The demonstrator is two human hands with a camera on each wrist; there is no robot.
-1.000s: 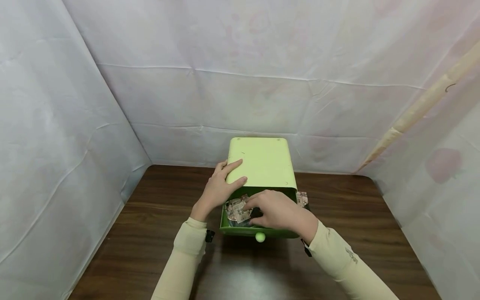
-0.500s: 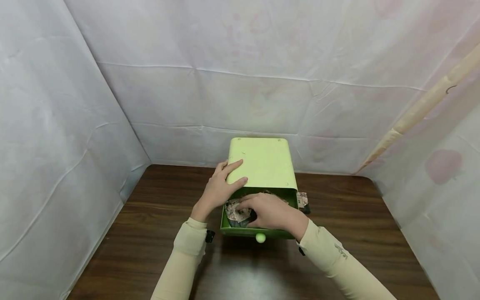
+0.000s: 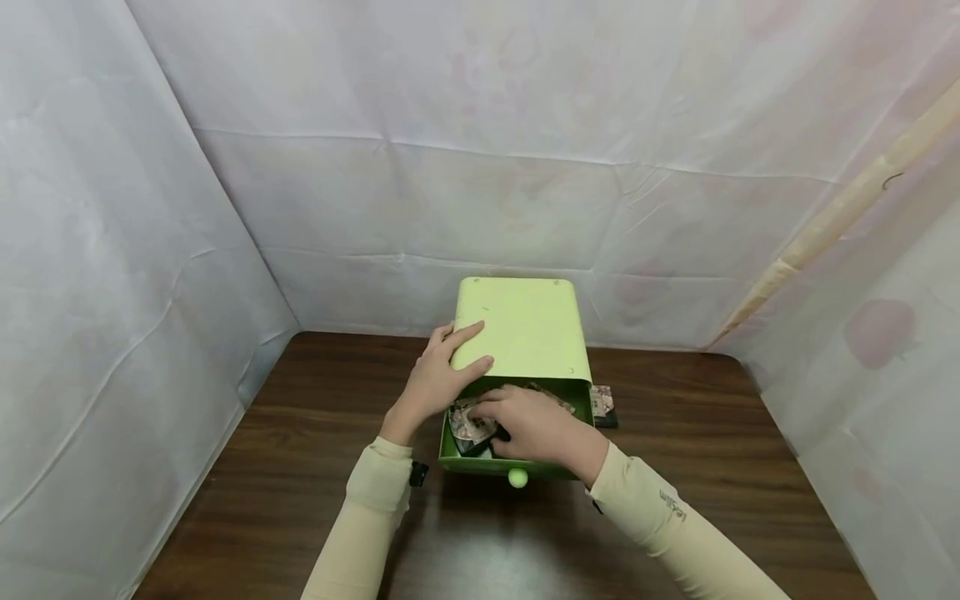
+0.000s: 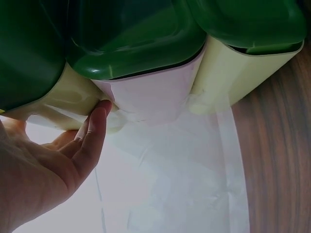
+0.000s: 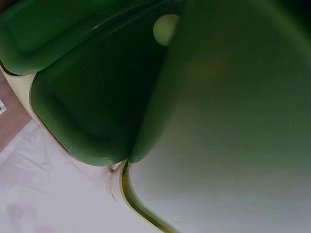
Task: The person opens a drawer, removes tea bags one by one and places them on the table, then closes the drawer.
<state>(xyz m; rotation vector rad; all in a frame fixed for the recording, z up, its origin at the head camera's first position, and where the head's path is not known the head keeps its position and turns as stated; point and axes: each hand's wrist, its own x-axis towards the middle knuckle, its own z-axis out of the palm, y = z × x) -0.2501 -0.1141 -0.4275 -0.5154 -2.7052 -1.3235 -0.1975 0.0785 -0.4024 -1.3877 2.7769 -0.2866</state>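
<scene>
A light green cabinet [image 3: 522, 325] stands on the table, its top drawer [image 3: 480, 465] pulled out. My left hand [image 3: 435, 377] rests on the cabinet's upper left edge, thumb and index finger laid over the top. In the left wrist view, the left fingers [image 4: 95, 131] touch the cabinet's side. My right hand [image 3: 536, 423] is inside the drawer, fingers and thumb gripping a small dark box with a printed top [image 3: 471, 427] at the left. More printed packaging [image 3: 551, 396] shows behind that hand, partly hidden. The right hand is out of the right wrist view.
Another small printed box [image 3: 603, 406] lies on the brown table [image 3: 690, 450] right of the cabinet. A round knob [image 3: 517, 477] sticks out from the drawer front. Behind and beside the table hang pale curtains [image 3: 420, 200]. More green drawer fronts [image 4: 136, 39] show in the left wrist view.
My right hand has moved left onto the printed box, which now sits tilted with its dark side showing. The left hand stays in place on the cabinet.
</scene>
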